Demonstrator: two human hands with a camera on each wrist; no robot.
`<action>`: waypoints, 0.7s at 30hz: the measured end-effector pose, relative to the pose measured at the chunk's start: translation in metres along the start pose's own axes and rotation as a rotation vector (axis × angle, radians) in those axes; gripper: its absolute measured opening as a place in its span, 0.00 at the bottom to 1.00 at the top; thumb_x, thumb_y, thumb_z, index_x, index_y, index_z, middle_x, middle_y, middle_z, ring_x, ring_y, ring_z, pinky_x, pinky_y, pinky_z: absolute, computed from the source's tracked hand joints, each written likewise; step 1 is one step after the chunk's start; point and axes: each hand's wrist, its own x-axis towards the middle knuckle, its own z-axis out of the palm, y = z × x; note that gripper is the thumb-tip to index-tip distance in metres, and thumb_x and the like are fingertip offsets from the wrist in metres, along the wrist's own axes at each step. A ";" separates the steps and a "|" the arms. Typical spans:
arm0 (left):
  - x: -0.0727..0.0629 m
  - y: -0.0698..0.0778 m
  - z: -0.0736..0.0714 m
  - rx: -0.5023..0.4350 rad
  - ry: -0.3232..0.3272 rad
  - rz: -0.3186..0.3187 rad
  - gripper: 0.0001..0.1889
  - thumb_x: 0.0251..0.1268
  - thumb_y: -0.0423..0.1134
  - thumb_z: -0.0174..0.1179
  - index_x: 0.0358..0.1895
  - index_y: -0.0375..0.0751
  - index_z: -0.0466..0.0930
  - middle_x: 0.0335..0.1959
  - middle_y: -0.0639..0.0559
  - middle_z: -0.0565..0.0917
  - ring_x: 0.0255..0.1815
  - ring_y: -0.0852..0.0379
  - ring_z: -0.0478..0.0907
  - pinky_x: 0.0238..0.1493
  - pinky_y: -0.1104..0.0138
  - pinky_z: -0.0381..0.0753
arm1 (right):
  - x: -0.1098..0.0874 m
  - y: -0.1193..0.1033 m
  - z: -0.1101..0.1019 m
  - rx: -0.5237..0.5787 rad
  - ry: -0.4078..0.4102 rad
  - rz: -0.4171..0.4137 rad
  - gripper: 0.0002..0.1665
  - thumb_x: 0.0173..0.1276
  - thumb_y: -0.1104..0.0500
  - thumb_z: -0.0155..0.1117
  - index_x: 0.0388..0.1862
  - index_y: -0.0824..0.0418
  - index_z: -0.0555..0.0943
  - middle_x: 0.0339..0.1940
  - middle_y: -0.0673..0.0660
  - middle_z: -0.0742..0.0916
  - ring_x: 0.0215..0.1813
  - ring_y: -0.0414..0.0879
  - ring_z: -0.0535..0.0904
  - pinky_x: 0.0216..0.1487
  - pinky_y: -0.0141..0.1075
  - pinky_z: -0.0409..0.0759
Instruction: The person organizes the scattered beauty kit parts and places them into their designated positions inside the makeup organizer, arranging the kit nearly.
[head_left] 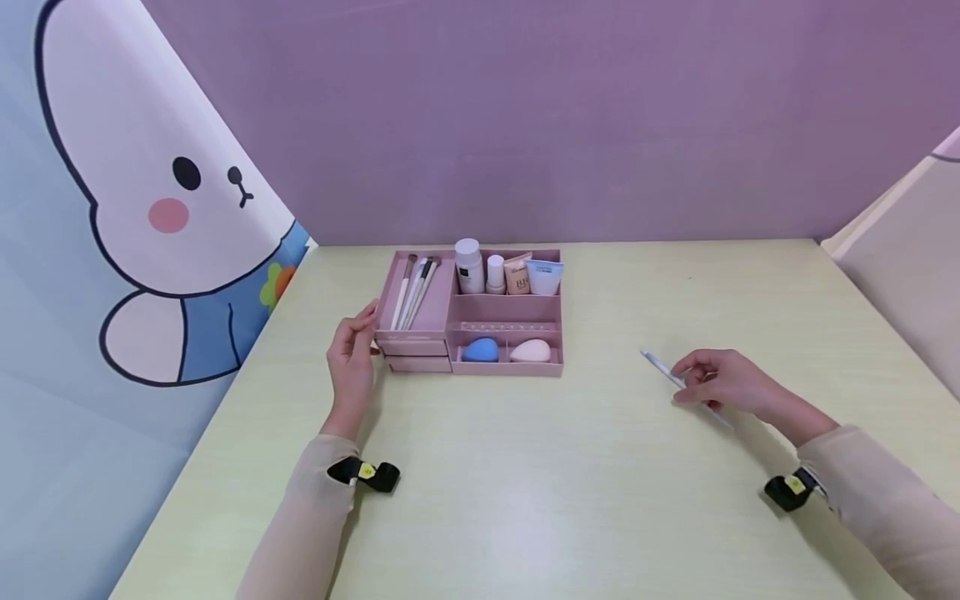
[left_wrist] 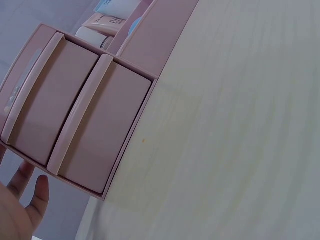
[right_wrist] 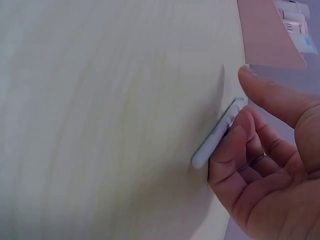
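A slim white stick (head_left: 658, 363) slants across the right side of the table, rounded at its near end. My right hand (head_left: 723, 382) is over it, fingers bent against the stick (right_wrist: 215, 136); in the right wrist view the thumb (right_wrist: 272, 95) stands apart from it. A pink organizer (head_left: 506, 310) sits at the table's back. My left hand (head_left: 351, 358) is at its left side, fingers partly hidden behind the side wall. The left wrist view shows the left thumb (left_wrist: 40, 197) off the two closed drawers (left_wrist: 107, 130).
Several brushes (head_left: 416, 292) lie on the organizer's left top. A white bottle (head_left: 469, 271), a smaller one (head_left: 496, 275) and two tubes (head_left: 544, 277) stand in its back compartment. Blue (head_left: 481, 350) and pale pink (head_left: 531, 351) sponges sit in front. A purple backdrop (head_left: 555, 125) rises behind.
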 end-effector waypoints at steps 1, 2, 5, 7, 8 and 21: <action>0.000 0.000 0.000 0.000 -0.001 0.002 0.11 0.77 0.27 0.44 0.49 0.21 0.73 0.64 0.37 0.77 0.56 0.59 0.77 0.37 0.70 0.75 | 0.001 0.000 0.000 -0.008 -0.003 0.002 0.27 0.58 0.62 0.75 0.53 0.72 0.76 0.29 0.54 0.78 0.24 0.42 0.71 0.24 0.33 0.74; 0.000 0.000 0.000 -0.001 -0.001 0.003 0.11 0.77 0.27 0.44 0.49 0.21 0.73 0.64 0.38 0.77 0.56 0.58 0.77 0.37 0.69 0.75 | 0.001 0.000 0.000 -0.018 -0.005 0.002 0.27 0.58 0.62 0.75 0.53 0.72 0.76 0.28 0.54 0.78 0.24 0.42 0.71 0.23 0.33 0.74; 0.000 -0.001 0.000 -0.003 -0.002 0.005 0.11 0.76 0.27 0.44 0.49 0.21 0.73 0.64 0.38 0.77 0.56 0.58 0.77 0.37 0.69 0.75 | 0.003 0.000 0.000 -0.035 -0.014 0.004 0.26 0.58 0.63 0.75 0.52 0.73 0.76 0.28 0.55 0.78 0.24 0.42 0.71 0.23 0.33 0.74; 0.001 -0.001 0.000 -0.004 -0.005 0.004 0.11 0.77 0.27 0.45 0.49 0.21 0.73 0.64 0.39 0.77 0.56 0.58 0.77 0.37 0.69 0.75 | 0.005 0.000 0.000 -0.038 -0.020 0.008 0.26 0.58 0.64 0.74 0.52 0.73 0.75 0.28 0.56 0.78 0.24 0.42 0.72 0.24 0.33 0.75; 0.001 -0.001 0.000 -0.003 -0.006 0.003 0.11 0.77 0.27 0.45 0.49 0.21 0.73 0.64 0.39 0.77 0.56 0.58 0.77 0.37 0.69 0.75 | 0.005 0.001 0.000 -0.041 -0.024 0.004 0.26 0.58 0.65 0.74 0.52 0.74 0.75 0.28 0.56 0.79 0.24 0.42 0.73 0.24 0.33 0.76; 0.011 -0.035 -0.003 -0.029 0.024 0.026 0.10 0.76 0.26 0.46 0.48 0.22 0.74 0.63 0.41 0.79 0.54 0.64 0.78 0.35 0.71 0.74 | 0.011 -0.004 0.001 -0.155 -0.054 0.005 0.24 0.59 0.64 0.73 0.51 0.72 0.77 0.26 0.52 0.81 0.21 0.43 0.76 0.24 0.35 0.78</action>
